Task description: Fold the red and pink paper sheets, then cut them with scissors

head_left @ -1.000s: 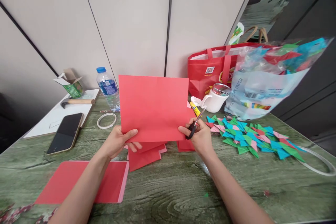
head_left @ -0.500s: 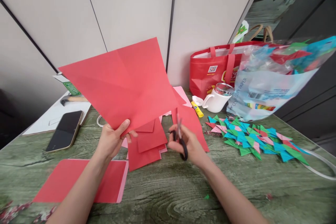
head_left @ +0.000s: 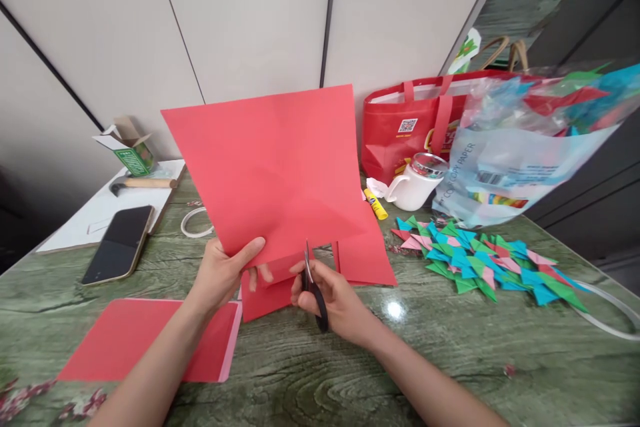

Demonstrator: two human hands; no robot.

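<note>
A large sheet of red paper (head_left: 275, 167) is held up by its lower left corner in my left hand (head_left: 230, 270), thumb in front and fingers behind. My right hand (head_left: 335, 293) is closed round the black handles of a pair of scissors (head_left: 317, 300). The blades point up at the sheet's lower edge; whether they touch it I cannot tell. Behind and below the sheet lie cut red pieces (head_left: 265, 303), partly hidden. Another red piece (head_left: 365, 257) lies to the right. A stack of red and pink paper (head_left: 135, 333) rests under my left forearm.
A phone (head_left: 119, 243), a hammer (head_left: 145, 183), a small green box (head_left: 135, 155) and a tape roll (head_left: 196, 221) are at left. A glue stick (head_left: 376, 204), white mug (head_left: 415, 187), red bag (head_left: 383, 133), plastic bag (head_left: 500, 180) and folded paper pieces (head_left: 470, 260) stand or lie at right.
The red sheet has turned more level and shifted right. My right hand has moved left and slightly down with the scissors, bringing the blades to the sheet's lower edge.
</note>
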